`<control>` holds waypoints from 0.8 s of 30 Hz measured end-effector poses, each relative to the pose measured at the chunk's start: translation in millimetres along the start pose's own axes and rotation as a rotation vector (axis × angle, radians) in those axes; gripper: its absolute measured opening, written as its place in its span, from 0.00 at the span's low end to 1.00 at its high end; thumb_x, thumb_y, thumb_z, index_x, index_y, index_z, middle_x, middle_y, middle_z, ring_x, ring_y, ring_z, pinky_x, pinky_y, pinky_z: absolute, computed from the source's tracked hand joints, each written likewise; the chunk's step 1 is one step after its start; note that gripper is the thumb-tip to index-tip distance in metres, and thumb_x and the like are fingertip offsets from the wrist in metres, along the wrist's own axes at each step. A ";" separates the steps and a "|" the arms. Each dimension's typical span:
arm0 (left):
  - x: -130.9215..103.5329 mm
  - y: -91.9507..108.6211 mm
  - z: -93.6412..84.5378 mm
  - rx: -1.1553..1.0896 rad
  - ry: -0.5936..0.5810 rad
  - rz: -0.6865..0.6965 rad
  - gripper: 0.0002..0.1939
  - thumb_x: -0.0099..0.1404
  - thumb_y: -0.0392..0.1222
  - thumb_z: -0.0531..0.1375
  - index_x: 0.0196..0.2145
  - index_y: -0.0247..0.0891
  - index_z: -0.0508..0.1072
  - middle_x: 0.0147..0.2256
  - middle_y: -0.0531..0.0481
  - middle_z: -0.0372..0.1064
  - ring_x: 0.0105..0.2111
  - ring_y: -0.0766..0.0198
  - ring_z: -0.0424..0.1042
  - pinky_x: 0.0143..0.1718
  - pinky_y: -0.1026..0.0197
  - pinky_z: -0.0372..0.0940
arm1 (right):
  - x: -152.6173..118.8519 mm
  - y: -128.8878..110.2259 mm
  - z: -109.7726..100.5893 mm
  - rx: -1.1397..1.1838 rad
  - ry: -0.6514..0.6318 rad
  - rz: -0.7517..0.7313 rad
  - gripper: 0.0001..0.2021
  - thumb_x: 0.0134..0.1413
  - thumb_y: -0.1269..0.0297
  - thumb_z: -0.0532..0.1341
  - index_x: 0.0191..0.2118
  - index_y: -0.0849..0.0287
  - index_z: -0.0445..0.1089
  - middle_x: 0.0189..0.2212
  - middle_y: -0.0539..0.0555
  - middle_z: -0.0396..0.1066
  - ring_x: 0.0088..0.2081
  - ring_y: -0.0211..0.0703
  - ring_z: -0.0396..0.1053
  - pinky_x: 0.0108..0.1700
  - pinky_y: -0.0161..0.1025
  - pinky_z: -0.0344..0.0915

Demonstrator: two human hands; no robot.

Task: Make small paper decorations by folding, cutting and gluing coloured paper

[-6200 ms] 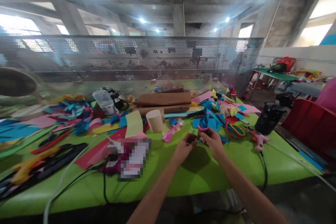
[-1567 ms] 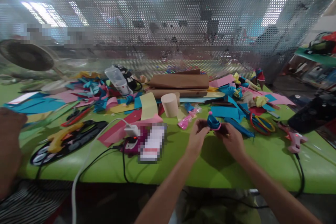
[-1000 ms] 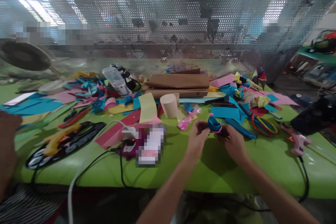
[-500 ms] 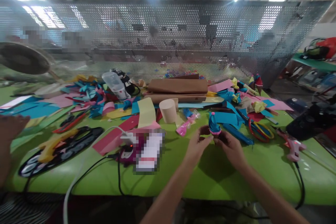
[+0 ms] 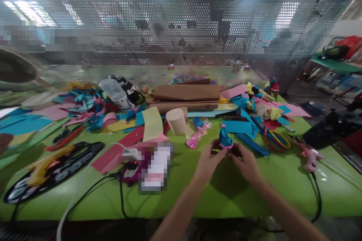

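My left hand (image 5: 207, 160) and my right hand (image 5: 245, 162) pinch a small paper ice cream (image 5: 224, 137) from both sides, low at its base. It stands upright, a twisted blue swirl with a pink ball on top and a pink band around the bottom. Its underside is hidden by my fingers. Just left of my hands lies a piece of shiny pink wrap (image 5: 192, 141). Behind them rest a blue paper sheet (image 5: 240, 128) and a folded blue strip (image 5: 252, 144).
A pink glue gun (image 5: 310, 158) lies to the right, a yellow glue gun (image 5: 41, 169) to the left on a black mat. A power strip (image 5: 131, 173), phone (image 5: 156, 167) and cables occupy the front left. Rolled brown paper (image 5: 186, 93) and a cream roll (image 5: 177, 121) sit behind, before a perforated metal screen (image 5: 181, 37).
The view has shifted slightly, so most things sit further left. The other person's arm at the left edge has mostly gone out of view. My hands keep their hold on the paper ice cream.
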State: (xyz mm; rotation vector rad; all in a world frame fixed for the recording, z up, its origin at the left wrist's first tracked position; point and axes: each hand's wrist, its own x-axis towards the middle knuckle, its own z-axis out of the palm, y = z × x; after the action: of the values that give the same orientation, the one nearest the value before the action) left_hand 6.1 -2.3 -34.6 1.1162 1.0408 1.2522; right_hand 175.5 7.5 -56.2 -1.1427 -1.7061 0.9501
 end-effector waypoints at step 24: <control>-18.9 15.4 -12.6 0.044 0.038 -0.067 0.18 0.63 0.49 0.66 0.49 0.42 0.75 0.48 0.44 0.74 0.48 0.56 0.71 0.48 0.57 0.66 | 105.2 -32.1 -162.2 -0.032 0.569 -0.056 0.14 0.52 0.59 0.70 0.43 0.58 0.76 0.30 0.50 0.73 0.29 0.39 0.69 0.35 0.40 0.67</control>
State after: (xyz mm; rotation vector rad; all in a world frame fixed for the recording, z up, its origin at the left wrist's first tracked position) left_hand -9.9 -20.6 -21.8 1.0855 1.1301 1.2066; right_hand 293.2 118.8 54.1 -1.2340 -1.2824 0.4949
